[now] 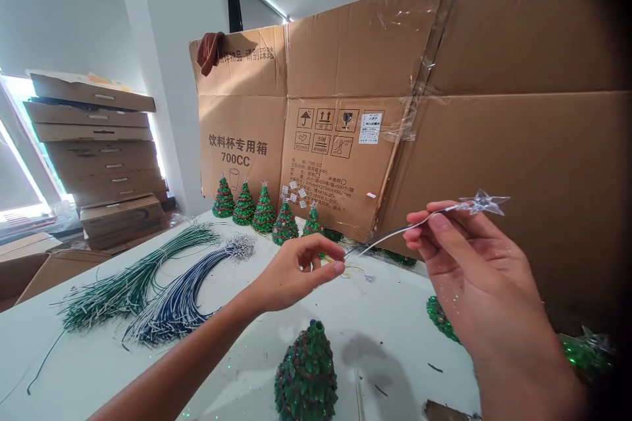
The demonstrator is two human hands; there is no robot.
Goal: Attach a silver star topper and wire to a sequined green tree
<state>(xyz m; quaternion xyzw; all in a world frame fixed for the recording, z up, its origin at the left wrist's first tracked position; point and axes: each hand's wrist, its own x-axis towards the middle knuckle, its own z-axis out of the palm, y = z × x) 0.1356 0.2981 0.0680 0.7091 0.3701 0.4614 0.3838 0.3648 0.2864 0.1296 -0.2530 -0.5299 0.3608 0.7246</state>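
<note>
My right hand [459, 243] pinches the stem of a clear plastic star light [481, 202] between thumb and fingers. Two thin wires [388, 235], one white and one dark blue, run from the star toward my left hand [306, 270]. The left thumb and index finger come close together around the end of the dark wire; the white wire's end shows just short of them. Below the hands, a small green Christmas tree [307, 375] stands upright on the white table, with a hole showing at its top.
Bundles of green wires [133, 276] and blue wires [182, 296] lie on the left. Several star-topped trees [264, 209] stand along the cardboard wall [340, 66]. Another green tree [439, 317] is partly behind my right hand. Flat boxes [99, 151] are stacked at far left.
</note>
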